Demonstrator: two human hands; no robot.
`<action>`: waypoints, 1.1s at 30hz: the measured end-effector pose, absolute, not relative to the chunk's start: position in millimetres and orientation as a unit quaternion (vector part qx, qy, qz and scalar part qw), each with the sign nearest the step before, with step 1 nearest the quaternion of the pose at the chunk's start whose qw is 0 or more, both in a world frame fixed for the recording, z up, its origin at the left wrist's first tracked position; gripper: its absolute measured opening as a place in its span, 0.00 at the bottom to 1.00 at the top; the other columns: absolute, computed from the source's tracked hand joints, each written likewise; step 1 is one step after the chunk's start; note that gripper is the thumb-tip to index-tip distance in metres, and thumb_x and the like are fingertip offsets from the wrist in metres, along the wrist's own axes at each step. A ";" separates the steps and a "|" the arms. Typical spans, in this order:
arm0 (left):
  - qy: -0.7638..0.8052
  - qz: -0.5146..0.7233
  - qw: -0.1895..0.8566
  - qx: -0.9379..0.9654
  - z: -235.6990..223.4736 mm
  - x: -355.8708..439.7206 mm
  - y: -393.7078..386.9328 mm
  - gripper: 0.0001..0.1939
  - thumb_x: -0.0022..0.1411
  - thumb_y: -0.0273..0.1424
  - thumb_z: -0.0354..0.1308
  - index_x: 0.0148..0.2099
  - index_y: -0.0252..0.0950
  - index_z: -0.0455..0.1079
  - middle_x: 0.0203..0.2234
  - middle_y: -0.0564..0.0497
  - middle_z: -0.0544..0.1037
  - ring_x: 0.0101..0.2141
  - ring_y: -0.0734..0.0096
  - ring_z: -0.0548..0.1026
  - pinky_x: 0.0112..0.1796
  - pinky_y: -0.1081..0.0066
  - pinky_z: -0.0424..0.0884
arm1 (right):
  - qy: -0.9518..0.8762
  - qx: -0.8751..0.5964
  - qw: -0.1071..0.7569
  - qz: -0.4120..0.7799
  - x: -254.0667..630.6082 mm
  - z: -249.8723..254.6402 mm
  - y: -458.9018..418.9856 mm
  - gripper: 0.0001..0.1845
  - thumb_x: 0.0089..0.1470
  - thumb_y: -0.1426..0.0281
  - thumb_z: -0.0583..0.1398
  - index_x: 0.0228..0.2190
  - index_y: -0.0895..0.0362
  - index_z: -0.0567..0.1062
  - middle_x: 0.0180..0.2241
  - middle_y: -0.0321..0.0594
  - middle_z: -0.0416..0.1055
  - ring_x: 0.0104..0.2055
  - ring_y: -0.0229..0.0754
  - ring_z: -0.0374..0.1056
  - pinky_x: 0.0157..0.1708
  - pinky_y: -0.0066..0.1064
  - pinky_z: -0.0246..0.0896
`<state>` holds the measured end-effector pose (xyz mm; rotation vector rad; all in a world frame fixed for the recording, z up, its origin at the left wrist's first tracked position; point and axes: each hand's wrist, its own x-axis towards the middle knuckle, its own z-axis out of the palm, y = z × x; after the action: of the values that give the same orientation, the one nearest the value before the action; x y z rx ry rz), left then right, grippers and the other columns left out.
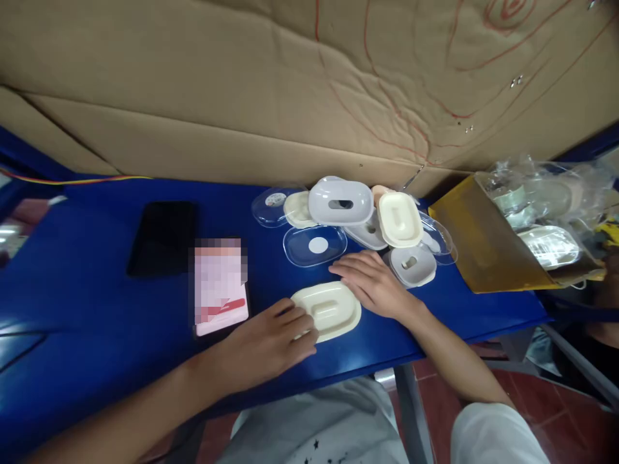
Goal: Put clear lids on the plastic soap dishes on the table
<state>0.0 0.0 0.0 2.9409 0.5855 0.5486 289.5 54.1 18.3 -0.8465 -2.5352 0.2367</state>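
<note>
A cream oval plastic tray (pixel 333 309) lies on the blue table (pixel 97 303) near its front edge. My left hand (pixel 271 341) rests on the tray's left end, fingers curled over its rim. My right hand (pixel 372 280) lies flat with fingers stretched out, touching the tray's upper right edge. Just behind my hands is a pile of similar parts: a clear oval lid (pixel 314 246) with a white round sticker, a grey-white oval shell with a slot (pixel 341 203), another cream tray (pixel 399 219) and a small white slotted piece (pixel 412 265).
A black phone (pixel 162 237) and a pink-and-white card (pixel 220 287) lie to the left on the table. An open yellow carton (pixel 483 238) holding bagged parts (pixel 541 212) sits at the right. A cardboard sheet (pixel 242 84) forms the back wall. The table's edge runs just below my hands.
</note>
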 end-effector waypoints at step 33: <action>0.214 0.152 0.063 0.963 -6.7 -5.3 -1.3 0.11 0.70 0.37 0.70 0.45 0.38 0.73 0.57 0.43 0.79 0.55 0.55 0.78 0.58 0.55 0.71 | -0.822 -0.378 0.310 0.292 293.8 32.6 47.3 0.09 0.76 0.68 0.57 0.51 0.49 0.78 0.46 0.41 0.79 0.48 0.45 0.75 0.51 0.41 0.69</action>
<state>-5.3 -1.3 -6.7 2.9095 0.6460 0.4583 293.8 47.3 32.6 -0.9978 -2.1726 0.7703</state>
